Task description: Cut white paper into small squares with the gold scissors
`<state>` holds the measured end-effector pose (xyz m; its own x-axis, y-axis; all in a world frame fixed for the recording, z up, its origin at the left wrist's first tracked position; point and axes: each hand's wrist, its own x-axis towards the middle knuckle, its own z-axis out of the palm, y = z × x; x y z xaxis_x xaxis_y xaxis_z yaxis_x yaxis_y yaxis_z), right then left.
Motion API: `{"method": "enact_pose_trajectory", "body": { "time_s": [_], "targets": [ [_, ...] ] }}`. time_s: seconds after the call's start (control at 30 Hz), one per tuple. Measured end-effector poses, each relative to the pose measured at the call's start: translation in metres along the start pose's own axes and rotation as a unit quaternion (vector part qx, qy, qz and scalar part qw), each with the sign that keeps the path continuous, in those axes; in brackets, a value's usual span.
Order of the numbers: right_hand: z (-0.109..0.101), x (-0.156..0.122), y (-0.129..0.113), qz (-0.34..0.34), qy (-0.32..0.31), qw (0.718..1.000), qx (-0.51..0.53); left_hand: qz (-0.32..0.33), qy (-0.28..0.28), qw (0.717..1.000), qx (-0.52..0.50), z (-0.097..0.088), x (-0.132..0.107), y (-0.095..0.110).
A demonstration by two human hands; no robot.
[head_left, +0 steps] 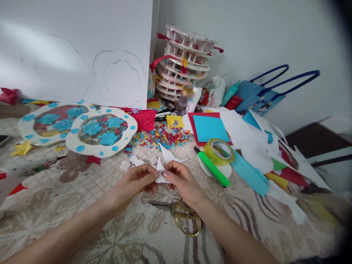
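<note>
A small folded piece of white paper (160,169) is pinched between both hands at the middle of the view. My left hand (143,177) grips its left side, thumb on top and fingers curled beneath. On the right side, my right hand (181,179) has its thumb pressed on the paper. Just behind the hands lies a pointed white paper scrap (169,155), beside several small white squares (134,161). Gold-handled scissors (176,211) lie on the patterned tablecloth (123,234) below the hands, partly under the right wrist.
Two white rings with blue paper flowers (101,132) lie at left, before a white board (121,33). Confetti (165,135), blue paper (211,128), a tape roll (219,151) and a green marker (213,169) lie beyond. A tiered white structure (187,55) and blue bag (255,97) stand behind.
</note>
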<state>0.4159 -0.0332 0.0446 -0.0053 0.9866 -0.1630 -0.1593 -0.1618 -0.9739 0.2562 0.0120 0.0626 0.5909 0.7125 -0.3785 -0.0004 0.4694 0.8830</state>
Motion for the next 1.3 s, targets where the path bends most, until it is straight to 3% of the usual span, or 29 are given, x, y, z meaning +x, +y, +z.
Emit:
{"method": "enact_pose_trajectory", "body": {
  "time_s": [0.53, 1.07, 1.2, 1.3],
  "targets": [
    [0.001, -0.001, 0.002, -0.002, -0.015, 0.998, 0.056, -0.001, 0.007, 1.0, 0.0, 0.0, 0.0, 0.0],
    [-0.001, -0.002, 0.001, -0.01, -0.017, 0.999, 0.025, 0.018, -0.024, 1.0, -0.004, -0.003, 0.001, -0.003],
    [-0.013, -0.002, -0.01, -0.03, -0.027, 0.999, -0.038, 0.042, -0.02, 0.999, 0.005, -0.005, 0.002, -0.004],
    [-0.029, -0.018, -0.029, -0.06, -0.02, 0.979, -0.193, 0.059, -0.009, 0.998, 0.008, -0.008, 0.003, -0.003]
  ]
}}
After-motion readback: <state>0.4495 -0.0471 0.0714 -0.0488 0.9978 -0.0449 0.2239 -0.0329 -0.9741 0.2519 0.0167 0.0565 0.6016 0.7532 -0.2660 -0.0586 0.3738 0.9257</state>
